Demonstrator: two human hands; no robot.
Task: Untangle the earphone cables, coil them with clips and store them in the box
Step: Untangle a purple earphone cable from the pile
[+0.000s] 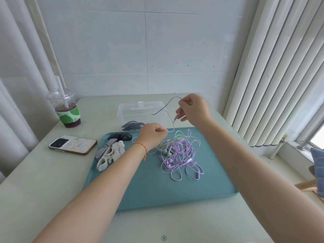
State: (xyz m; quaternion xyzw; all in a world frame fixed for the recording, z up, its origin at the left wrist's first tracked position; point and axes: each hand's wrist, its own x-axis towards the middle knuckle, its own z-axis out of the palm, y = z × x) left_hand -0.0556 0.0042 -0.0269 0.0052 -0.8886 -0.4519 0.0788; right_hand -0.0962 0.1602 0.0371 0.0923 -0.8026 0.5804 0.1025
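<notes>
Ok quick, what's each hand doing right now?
Left hand: pinching the purple cable above the tangle.
Right hand: holding that cable's plug end, raised.

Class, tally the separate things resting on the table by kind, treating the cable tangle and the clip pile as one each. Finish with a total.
Trays: 1
Clear boxes: 1
Phones: 1
Drink cups: 1
Cable tangles: 1
Clip piles: 1
Total: 6

The left hand (152, 135) hides its fingers' hold on the cable (172, 123).
</notes>
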